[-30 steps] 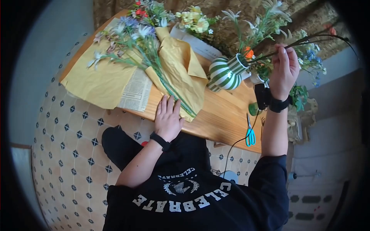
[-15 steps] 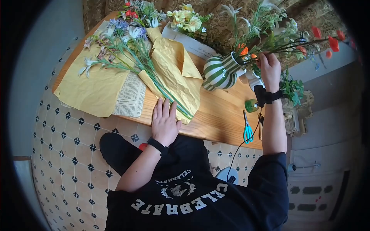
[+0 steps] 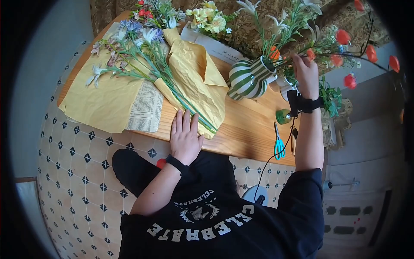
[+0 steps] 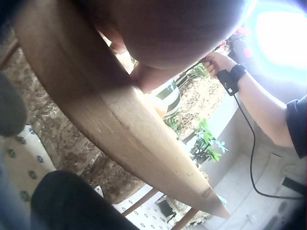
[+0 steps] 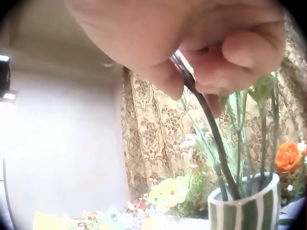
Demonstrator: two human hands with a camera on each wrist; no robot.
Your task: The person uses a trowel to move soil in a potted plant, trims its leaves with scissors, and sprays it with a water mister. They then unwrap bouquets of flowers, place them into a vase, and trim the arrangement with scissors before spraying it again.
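My right hand (image 3: 307, 77) pinches the dark stem (image 5: 214, 129) of a branch with red blossoms (image 3: 371, 53). In the right wrist view this stem runs down into the mouth of a green-and-white striped vase (image 3: 249, 81), among several green stems. White lilies (image 3: 279, 25) and an orange flower (image 5: 289, 158) also stand in the vase. On the table's front edge my left hand (image 3: 186, 140) rests with fingers extended, right at the lower ends of long green stems (image 3: 189, 107). These stems lie on crumpled yellow wrapping paper (image 3: 199, 82), with white and purple blooms at their far end.
Turquoise scissors (image 3: 279, 146) and a small green jar (image 3: 283, 116) are on the wooden table (image 3: 246, 125) at right. A cable (image 3: 264, 172) hangs from the right wrist. Newspaper (image 3: 147, 105) lies under more yellow paper; yellow flowers (image 3: 211, 19) stand at the back.
My right hand first moved down and inward, then slightly right, beside the vase mouth. The branch's red blossoms have swung into view on the right. My left hand stays on the table.
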